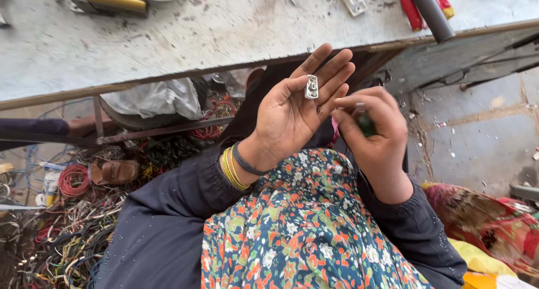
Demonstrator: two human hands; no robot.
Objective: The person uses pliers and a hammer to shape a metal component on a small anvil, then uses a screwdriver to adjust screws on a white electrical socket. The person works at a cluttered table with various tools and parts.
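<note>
The left hand (292,112) is held palm up with the fingers spread open; a small white metal-and-plastic part (311,87) is pinned against the base of the fingers by the thumb; the right hand (373,129) is curled closed just beside it, to its right, around what seems to be a dark green tool handle (366,123), mostly hidden by the fingers; both hands are raised over a flowered lap, below the edge of a worn grey workbench (224,31); tangled wires (67,233) are heaped on the floor to the left
</note>
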